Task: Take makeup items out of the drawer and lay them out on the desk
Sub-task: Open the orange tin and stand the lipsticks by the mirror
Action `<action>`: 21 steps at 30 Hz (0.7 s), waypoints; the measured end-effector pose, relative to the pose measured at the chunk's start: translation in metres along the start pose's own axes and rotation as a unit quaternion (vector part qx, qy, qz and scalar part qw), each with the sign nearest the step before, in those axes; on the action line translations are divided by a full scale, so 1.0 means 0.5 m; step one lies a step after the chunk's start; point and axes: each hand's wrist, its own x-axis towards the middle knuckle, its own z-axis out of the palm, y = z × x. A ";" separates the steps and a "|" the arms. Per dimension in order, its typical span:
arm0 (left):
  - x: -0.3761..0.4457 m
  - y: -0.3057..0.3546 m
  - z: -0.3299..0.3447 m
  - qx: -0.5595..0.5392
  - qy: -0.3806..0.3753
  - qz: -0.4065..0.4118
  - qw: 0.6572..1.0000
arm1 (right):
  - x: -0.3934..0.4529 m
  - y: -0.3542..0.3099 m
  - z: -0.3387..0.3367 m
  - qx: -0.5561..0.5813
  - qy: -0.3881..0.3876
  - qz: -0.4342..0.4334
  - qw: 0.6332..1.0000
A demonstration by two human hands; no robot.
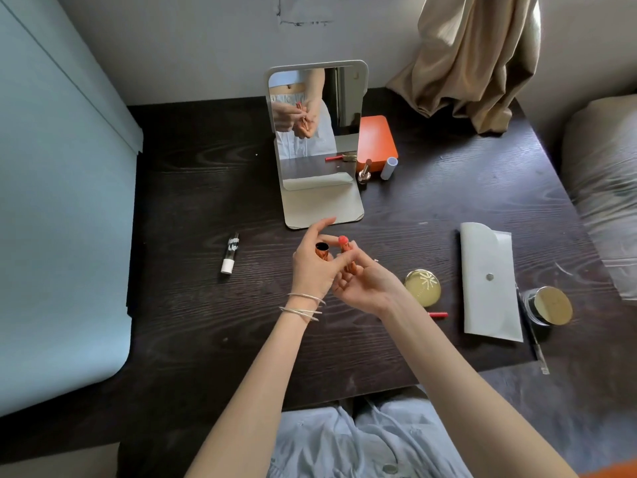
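Dark wooden desk [193,188] occupies most of the view. A beige curtain [472,60] hangs at the back right corner. A standing mirror [315,132] sits at the centre back, with an orange box [377,139] just beside it on the right. In front of the box stand an uncapped lipstick [365,171] and a pale tube [388,168].

A white pouch [489,281] lies flat on the right. A gold-lidded jar [548,307] stands near its right edge; a round gold compact [423,287] lies to its left. A small clear bottle [230,252] lies well apart on the left.

Above the desk centre, the right hand [365,284] pinches an open orange lipstick [347,257], red tip up. The left hand [315,267] grips the lipstick cap [322,250], forefinger raised.
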 end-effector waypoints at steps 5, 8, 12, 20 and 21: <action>0.019 0.006 0.005 0.000 0.024 -0.052 0.998 | 0.002 0.006 -0.021 0.033 -0.075 -0.025 0.996; 0.035 0.007 0.007 -0.022 0.007 -0.089 0.996 | -0.003 -0.006 -0.033 0.045 -0.090 -0.050 0.994; 0.049 0.009 0.018 -0.043 -0.006 -0.106 0.993 | -0.005 -0.022 -0.039 0.035 -0.094 -0.061 0.993; 0.066 0.017 0.042 -0.054 -0.030 -0.116 0.991 | 0.000 -0.050 -0.039 0.049 -0.086 -0.033 0.995; 0.069 0.019 0.046 -0.062 -0.030 -0.118 0.991 | -0.001 -0.053 -0.039 0.046 -0.082 -0.041 0.995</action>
